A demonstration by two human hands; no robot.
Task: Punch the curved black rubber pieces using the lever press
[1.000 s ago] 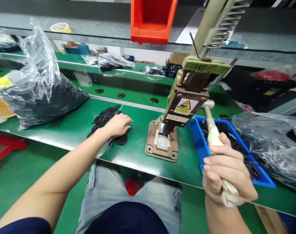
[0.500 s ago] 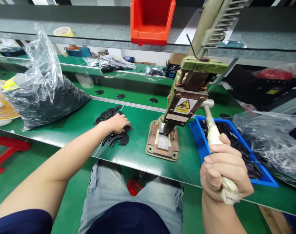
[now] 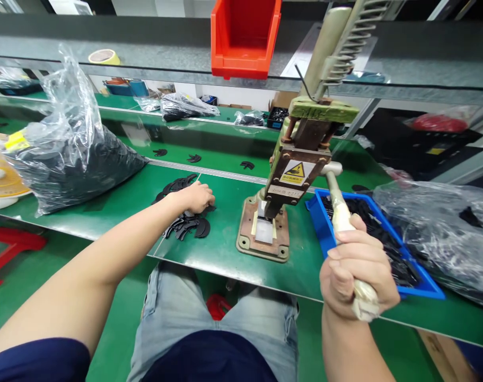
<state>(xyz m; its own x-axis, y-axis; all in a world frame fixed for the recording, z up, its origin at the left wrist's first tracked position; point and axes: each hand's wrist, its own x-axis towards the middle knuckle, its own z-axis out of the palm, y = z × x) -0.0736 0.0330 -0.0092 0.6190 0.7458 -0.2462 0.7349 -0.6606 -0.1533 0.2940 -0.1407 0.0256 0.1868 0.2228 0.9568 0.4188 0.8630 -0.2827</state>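
The left hand is over a pile of black curved pieces on the green bench, fingers curled downward; whether they pinch a piece cannot be told. The right hand is wrapped around the tape-covered lever handle of a hand press, which stands between pile and blue bin. The bin holds more black parts. A filled clear bag sits left of the pile; a red bin is above.

One press — one red bin — one tape roll.
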